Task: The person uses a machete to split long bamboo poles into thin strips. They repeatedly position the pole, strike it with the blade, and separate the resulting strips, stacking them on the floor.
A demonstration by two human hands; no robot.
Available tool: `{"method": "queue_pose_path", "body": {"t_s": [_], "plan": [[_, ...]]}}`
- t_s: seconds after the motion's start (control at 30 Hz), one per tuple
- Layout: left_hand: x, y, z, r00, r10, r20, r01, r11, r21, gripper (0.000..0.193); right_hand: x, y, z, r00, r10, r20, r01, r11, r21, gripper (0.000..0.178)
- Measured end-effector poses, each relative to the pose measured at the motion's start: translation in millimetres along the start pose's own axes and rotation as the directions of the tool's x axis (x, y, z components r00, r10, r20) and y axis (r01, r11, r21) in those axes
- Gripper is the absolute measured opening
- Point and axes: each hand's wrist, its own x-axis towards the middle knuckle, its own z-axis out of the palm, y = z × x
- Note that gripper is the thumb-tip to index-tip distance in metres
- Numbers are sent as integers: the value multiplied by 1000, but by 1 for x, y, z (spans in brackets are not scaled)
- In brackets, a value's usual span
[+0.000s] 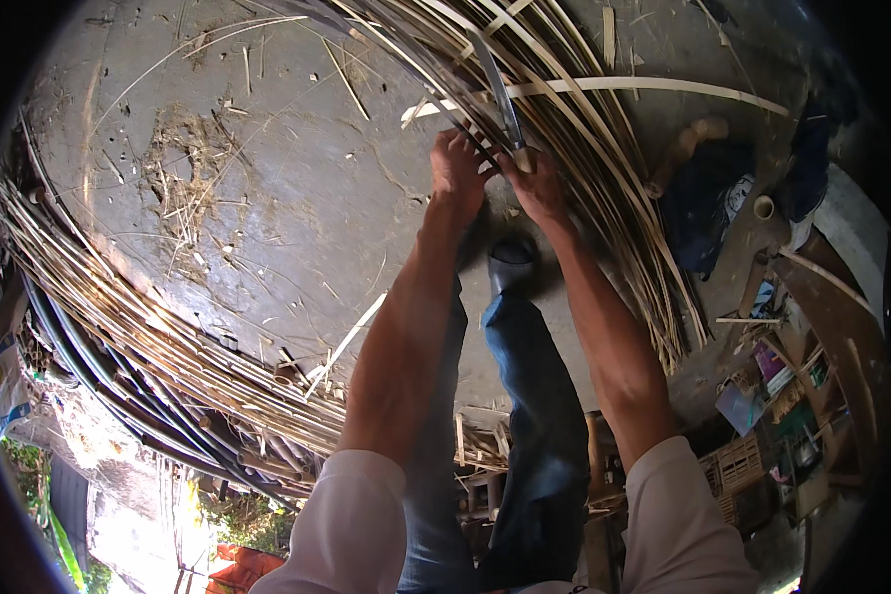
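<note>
My right hand (537, 188) is closed round the handle of a long knife (497, 84), whose narrow grey blade points away from me across the strips. Just to its left, my left hand (455, 166) has its fingers curled round a thin dark bamboo strip (418, 67). That strip runs off toward the far left, and its near end is lost between my hands. Beside and beyond my right hand lies a thick bundle of long split bamboo strips (604, 183) on the floor. One pale, wider strip (663, 87) crosses over the bundle.
Another long bundle of bamboo strips (168, 332) curves along the left, next to dark pipes (109, 396). Shavings (183, 183) litter the grey concrete floor (297, 218). At the right are dark cloth (708, 198), a woven basket (735, 467) and assorted clutter. My shoe (511, 259) is below my hands.
</note>
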Motion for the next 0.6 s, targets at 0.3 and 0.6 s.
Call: {"method": "queue_pose_path", "body": {"t_s": [0.3,0.6], "plan": [[-40,22,5,971,237,-17,-150,667,730,69,-4,-33,-55,968,98,229,-112,992,50,55],[-41,61,6,629,749,206,48,-302,952,51,3,-56,-87,830,289,477,-360,931,63,43]]}}
